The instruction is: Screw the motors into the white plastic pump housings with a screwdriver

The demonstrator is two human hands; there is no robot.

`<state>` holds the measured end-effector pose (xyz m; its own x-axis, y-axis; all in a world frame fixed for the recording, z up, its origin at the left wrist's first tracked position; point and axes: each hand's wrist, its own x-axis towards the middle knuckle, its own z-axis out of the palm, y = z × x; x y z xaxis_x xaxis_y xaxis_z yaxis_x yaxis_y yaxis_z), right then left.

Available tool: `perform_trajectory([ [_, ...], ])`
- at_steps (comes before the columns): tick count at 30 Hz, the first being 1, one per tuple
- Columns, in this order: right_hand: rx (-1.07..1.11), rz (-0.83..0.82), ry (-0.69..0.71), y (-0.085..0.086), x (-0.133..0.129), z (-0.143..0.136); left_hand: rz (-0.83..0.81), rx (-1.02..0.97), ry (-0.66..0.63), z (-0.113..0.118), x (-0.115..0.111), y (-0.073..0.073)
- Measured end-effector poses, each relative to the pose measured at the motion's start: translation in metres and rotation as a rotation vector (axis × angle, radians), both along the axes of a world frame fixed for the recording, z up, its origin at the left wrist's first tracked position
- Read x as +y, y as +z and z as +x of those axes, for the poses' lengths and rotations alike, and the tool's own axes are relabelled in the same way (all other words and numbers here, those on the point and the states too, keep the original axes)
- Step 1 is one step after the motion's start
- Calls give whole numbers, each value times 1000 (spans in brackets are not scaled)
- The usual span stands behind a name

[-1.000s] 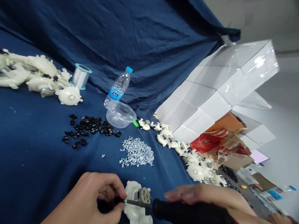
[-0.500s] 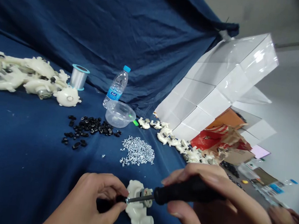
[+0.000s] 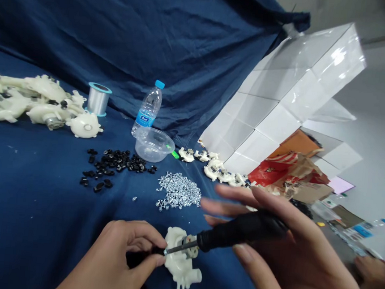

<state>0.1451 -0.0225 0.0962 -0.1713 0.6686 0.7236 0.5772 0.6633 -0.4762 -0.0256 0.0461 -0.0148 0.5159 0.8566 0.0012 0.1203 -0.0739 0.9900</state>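
Between thumb and index finger, my left hand (image 3: 125, 253) pinches a small black part (image 3: 159, 251) beside a cream plastic housing (image 3: 178, 262) on the blue cloth. A black-handled screwdriver (image 3: 242, 230) lies across my right hand (image 3: 291, 247), between the thumb and the palm side, with the other fingers stretched out. The screwdriver's tip meets a small silver screw (image 3: 166, 252) at the black part. Behind the housing lies a pile of silver screws (image 3: 180, 190), and left of that a scatter of black parts (image 3: 120, 160).
A clear bowl (image 3: 153, 145) and a water bottle (image 3: 148, 109) stand behind the piles. Cream housings (image 3: 44, 100) and a wire spool (image 3: 98, 100) are at the left. White boxes (image 3: 266, 110) rise at the right; another person's hand (image 3: 374, 277) shows at the right edge.
The fingers of my right hand have spread outward from the screwdriver handle. My left hand keeps its pinch, and the screwdriver tip stays at the screw. The view has shifted slightly.
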Motion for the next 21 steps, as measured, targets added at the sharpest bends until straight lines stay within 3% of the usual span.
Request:
perform_trajectory([
  [5, 25, 108, -45, -2, 0, 2, -36, 10, -46, -2, 0, -1],
  [11, 62, -54, 60, 2, 0, 3, -63, 4, -32, -3, -1, -1],
  [16, 36, 95, -25, 3, -2, 3, -96, -9, -45, -5, -2, 3],
  [21, 66, -168, 90, 6, -1, 5, -74, -16, -24, -6, -2, 1],
])
